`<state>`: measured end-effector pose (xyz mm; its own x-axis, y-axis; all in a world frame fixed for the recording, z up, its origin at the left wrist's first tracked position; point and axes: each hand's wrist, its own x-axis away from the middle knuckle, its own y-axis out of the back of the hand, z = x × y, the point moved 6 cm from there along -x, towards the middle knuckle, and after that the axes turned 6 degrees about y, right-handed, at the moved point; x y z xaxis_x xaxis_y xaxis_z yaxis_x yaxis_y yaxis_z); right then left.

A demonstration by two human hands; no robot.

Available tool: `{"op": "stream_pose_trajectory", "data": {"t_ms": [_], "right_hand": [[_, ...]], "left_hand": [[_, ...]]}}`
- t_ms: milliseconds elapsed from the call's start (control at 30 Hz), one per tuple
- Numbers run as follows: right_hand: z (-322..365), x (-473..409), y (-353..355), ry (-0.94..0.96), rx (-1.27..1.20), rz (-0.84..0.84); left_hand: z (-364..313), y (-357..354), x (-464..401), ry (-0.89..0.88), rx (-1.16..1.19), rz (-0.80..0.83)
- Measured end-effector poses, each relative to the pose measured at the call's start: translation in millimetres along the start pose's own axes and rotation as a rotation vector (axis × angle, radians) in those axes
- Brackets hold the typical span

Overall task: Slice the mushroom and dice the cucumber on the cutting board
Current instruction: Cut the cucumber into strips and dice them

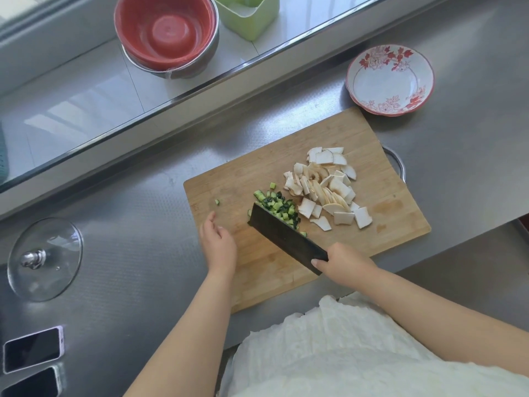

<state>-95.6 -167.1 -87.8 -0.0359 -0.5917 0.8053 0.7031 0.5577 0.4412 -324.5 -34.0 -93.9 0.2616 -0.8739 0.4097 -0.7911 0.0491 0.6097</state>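
Observation:
A wooden cutting board (329, 138) lies on the steel counter. White mushroom slices (326, 190) are heaped on its right half. Small green cucumber dice (276, 206) lie in a pile left of the mushroom, with one stray piece (217, 202) further left. My right hand (340, 260) grips the handle of a dark cleaver (282, 234), whose blade is tilted against the near side of the dice. My left hand (219, 242) rests on the board left of the blade, fingers loosely curled, holding nothing.
A white bowl with red flowers (390, 80) stands beyond the board's far right corner. Red bowls nested in a steel one (167, 35) and a green container (249, 15) sit on the sill. A glass lid (44, 259) and two phones (33, 349) lie at the left.

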Motion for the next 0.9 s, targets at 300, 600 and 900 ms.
{"op": "stream_pose_trajectory", "data": {"t_ms": [300,600,900], "right_hand": [[-20,5,36,0.052,-0.226,-0.042],[-42,3,63,0.07,-0.373,-0.103],[-26,10,72,0.117,-0.562,-0.047]], "left_hand": [[-20,-35,-43,-0.028,-0.278,0.171],[-35,-73,27,-0.134,-0.059,0.323],[-86,-64,74,-0.867,-0.47,-0.044]]}}
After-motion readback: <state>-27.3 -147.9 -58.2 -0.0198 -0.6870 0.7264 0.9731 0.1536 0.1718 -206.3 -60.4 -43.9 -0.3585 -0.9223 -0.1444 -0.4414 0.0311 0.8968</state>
